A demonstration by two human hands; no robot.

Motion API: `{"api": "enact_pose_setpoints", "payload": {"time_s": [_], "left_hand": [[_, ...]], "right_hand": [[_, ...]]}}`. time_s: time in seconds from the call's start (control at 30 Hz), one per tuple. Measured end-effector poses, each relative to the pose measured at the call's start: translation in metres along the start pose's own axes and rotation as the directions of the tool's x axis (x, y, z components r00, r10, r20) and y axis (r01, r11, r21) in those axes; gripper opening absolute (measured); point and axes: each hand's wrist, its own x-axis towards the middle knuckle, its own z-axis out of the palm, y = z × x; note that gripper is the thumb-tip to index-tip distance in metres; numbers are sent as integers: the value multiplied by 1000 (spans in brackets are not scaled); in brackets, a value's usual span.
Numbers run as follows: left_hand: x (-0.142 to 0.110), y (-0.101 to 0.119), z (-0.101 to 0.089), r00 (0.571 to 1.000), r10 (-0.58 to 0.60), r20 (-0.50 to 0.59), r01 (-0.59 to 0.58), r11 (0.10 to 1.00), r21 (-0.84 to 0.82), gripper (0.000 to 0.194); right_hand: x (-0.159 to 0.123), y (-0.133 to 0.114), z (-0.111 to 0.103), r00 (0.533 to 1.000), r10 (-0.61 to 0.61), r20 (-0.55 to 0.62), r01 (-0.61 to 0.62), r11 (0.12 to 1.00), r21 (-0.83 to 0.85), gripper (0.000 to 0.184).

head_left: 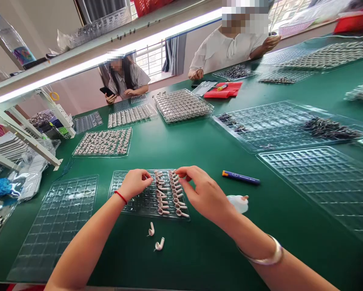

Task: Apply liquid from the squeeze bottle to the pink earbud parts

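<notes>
A clear compartment tray (135,204) lies in front of me, with two columns of small white earbud shells (163,211) in its right part. My left hand (136,184) is over the tray, beside the left column. Its thumb and forefinger are pinched together, and whatever they hold is too small to make out. At the top of the right column, my right hand (204,194) has its thumb and fingertips closed on an earbud shell, partly hidden by the fingers. Two loose earbud shells (160,244) lie on the green table (193,258) below the tray.
A blue marker (241,178) and a small translucent bottle (238,203) lie right of my right hand. An unfilled clear tray (60,218) is at left. Filled trays (104,142) stand farther back. Dark parts (330,128) lie on trays at right. Two people sit across the table.
</notes>
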Motion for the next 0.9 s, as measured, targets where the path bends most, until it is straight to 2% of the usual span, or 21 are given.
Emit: {"api": "enact_pose_setpoints", "payload": {"time_s": [0.17,0.23,0.3,0.4,0.5,0.63,0.73,0.8,0.9], "left_hand": [[-36,-8,-8,997,26,-69,-27,1000,-16,12],[-57,-14,-9,994,35,-107,-36,999,-3,10],[-75,-21,-7,990,41,-136,-40,999,11,12],[-93,-30,1,988,42,-146,-39,999,21,18],[-99,-31,12,989,42,-145,-38,999,27,22],[-100,-23,23,984,40,-176,-36,999,25,23],[-101,-15,25,977,30,-210,-29,1000,6,23],[-106,-10,25,971,14,-238,-18,1000,-16,20],[-118,0,24,968,-15,-250,0,998,-60,14]], "right_hand": [[-52,-8,-30,977,-31,-212,60,990,129,6],[-73,-2,-35,944,-49,-326,122,971,208,5],[-89,8,-37,900,22,-436,106,958,268,8],[-102,24,-38,851,156,-502,-3,956,293,18],[-110,33,-37,851,200,-485,-52,952,301,24],[-123,35,-34,891,191,-412,-76,957,280,23],[-128,38,-33,898,195,-394,-95,961,260,26],[-126,45,-33,891,232,-390,-138,957,254,33],[-117,60,-32,894,330,-303,-258,932,256,57]]}}
